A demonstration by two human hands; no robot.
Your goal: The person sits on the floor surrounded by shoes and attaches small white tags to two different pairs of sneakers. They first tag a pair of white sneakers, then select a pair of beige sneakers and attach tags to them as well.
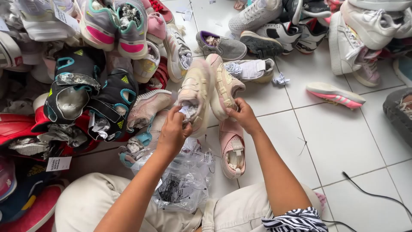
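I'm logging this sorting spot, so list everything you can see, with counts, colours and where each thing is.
cream shoes: two, cream-beige, centre, held side by side
paper stuffing: one wad, white, in the left cream shoe's opening
pink shoe: one, pale pink, floor under the hands
plastic bags: bunch, clear, on the lap
black shoes: two, black with teal trim, left pile
shoe pile: many, mixed colours, left and top
grey shoe: one, grey, top centre
pink sole: one, pink-white, right floor
cable: one, black, lower right
floor: white tiles
left hand: fingers on the stuffing
right hand: gripping the right cream shoe
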